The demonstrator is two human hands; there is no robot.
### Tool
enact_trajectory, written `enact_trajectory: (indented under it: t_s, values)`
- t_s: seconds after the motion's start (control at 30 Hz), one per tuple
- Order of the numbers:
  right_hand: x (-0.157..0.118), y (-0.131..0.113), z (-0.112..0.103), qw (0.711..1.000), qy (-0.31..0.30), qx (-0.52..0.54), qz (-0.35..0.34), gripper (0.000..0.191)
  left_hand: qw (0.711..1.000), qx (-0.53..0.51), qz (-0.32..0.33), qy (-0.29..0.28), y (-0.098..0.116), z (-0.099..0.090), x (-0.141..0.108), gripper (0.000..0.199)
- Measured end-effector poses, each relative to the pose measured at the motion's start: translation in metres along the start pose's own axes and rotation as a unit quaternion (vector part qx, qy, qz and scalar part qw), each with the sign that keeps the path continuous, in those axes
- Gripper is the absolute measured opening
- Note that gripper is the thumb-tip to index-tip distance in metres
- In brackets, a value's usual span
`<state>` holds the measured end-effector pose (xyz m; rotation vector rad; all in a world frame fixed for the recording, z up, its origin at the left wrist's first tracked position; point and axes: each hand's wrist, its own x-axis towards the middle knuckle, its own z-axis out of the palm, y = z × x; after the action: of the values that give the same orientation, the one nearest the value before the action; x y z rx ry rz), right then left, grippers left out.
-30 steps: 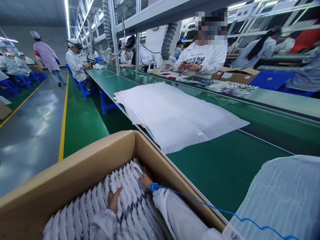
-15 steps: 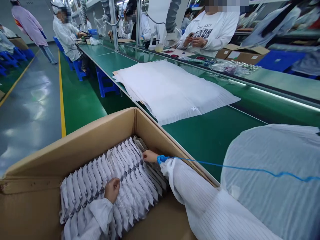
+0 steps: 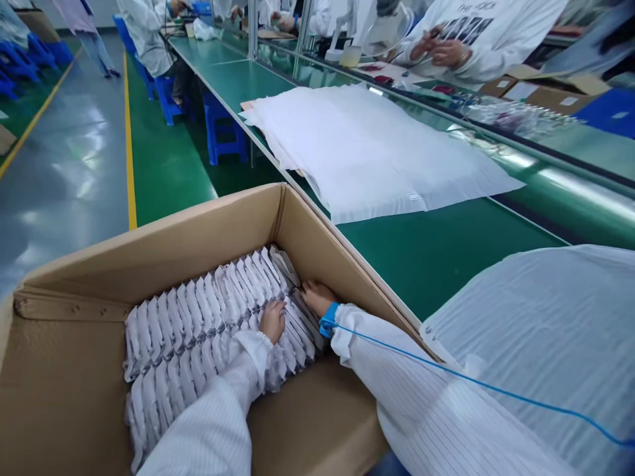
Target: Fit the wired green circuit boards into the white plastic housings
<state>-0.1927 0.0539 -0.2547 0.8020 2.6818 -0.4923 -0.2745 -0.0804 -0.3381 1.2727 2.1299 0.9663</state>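
Observation:
Rows of thin white packets [image 3: 193,317] stand on edge, packed side by side, inside a large cardboard box [image 3: 198,244]. Over the packets at the right part of the rows is my left hand [image 3: 273,321], its fingers curled; whether it grips a packet is too small to tell. My right hand [image 3: 317,297] reaches down at the far right end of the rows, beside the box wall, with its fingertips partly hidden among the packets. A blue wrist strap [image 3: 329,320] with a cord goes round my right wrist.
A green workbench [image 3: 397,264] runs along the box's right side. On it lie white sheets [image 3: 357,152] and, at the right, a translucent white wrapped bundle [image 3: 546,330]. People in white coats sit farther along; blue stools [image 3: 223,129] stand beneath.
My left hand has moved right and farther along the packets, closer to my right hand. My right hand has shifted slightly against the box wall. The camera view has tilted down.

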Motion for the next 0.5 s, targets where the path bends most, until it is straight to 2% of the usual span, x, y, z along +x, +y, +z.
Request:
enact_trajectory:
  t_s: [0.13,0.27,0.37,0.5]
  values:
    - [-0.003,0.012,0.000,0.995,-0.091,0.043,0.000,0.018,1.000,-0.015,-0.008,0.000,0.015,0.020,0.025,0.022]
    - [0.001,0.005,-0.008,0.985,-0.112,0.132,0.017,0.020,0.998,-0.044,-0.016,0.048,0.036,0.026,0.033,0.022]
    - [0.010,-0.009,-0.022,0.969,-0.082,0.227,0.049,0.021,0.989,-0.093,-0.020,0.114,0.056,0.014,0.022,0.029]
    - [0.014,-0.029,-0.046,0.925,-0.054,0.370,0.069,0.025,0.965,-0.151,-0.006,0.216,0.087,-0.020,-0.002,0.062]
